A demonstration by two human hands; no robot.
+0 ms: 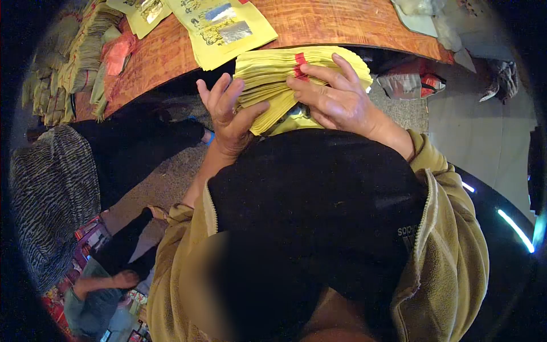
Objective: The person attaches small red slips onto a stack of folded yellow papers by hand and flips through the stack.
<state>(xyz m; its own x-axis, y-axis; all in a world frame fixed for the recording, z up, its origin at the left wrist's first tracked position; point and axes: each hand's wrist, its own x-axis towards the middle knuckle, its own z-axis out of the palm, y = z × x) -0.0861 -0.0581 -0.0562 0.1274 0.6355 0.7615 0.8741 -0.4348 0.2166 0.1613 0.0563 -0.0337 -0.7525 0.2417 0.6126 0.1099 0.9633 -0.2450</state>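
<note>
A thick stack of yellow paper sheets [265, 71] is fanned out in front of my chest, just below the table edge. A red strip runs across its top edges near the middle. My right hand [342, 100] grips the right part of the stack, its fingers lying over the sheets by the red strip. At the left end, my left hand [228, 108] has its fingers spread, with the thumb against the paper edges. The underside of the stack is partly hidden by my hands and chest.
On the wooden table [336, 23] lie yellow printed sheets [228, 28] with silver patches. Bundled paper piles [85, 51] and a red plastic bag [119, 52] are at the left. Another person [97, 296] sits at lower left. A bag [407, 85] is at right.
</note>
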